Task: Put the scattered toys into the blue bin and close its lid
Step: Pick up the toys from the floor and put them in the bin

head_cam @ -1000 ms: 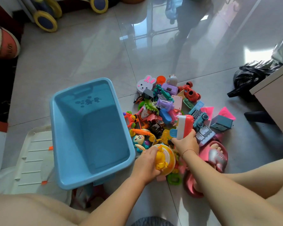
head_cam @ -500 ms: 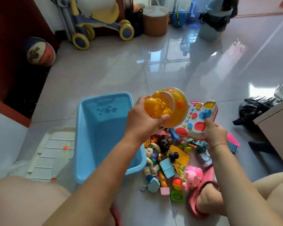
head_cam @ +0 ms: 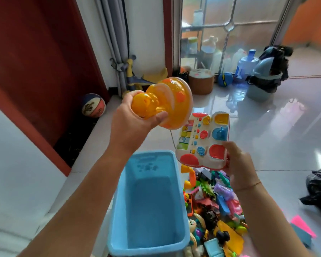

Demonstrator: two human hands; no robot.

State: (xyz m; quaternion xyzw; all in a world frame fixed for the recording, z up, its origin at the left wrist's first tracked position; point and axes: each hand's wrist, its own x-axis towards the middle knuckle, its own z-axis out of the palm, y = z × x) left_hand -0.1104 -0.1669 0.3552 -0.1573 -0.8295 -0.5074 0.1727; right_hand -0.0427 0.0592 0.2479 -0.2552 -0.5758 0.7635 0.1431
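Observation:
My left hand [head_cam: 132, 125] grips an orange and yellow round toy [head_cam: 172, 102] by its knobby yellow end, raised high above the far end of the blue bin [head_cam: 182, 216]. My right hand [head_cam: 237, 167] holds a white musical toy board [head_cam: 202, 141] with coloured buttons by its lower right edge, just past the bin's far right corner. The bin stands open on the floor with nothing inside that I can see. A pile of small colourful toys [head_cam: 217, 206] lies on the floor along the bin's right side. The lid is out of view.
A basketball [head_cam: 93, 105] rests by the red door at the left. A ride-on toy [head_cam: 137, 78], a round stool [head_cam: 201, 81], water jugs and a lidded waste bin [head_cam: 263, 80] stand by the glass door. A black bag [head_cam: 319, 190] lies at the right.
Both hands lifted their toys from the floor pile up to above the bin. The view tilted upward, so the room's far end now shows.

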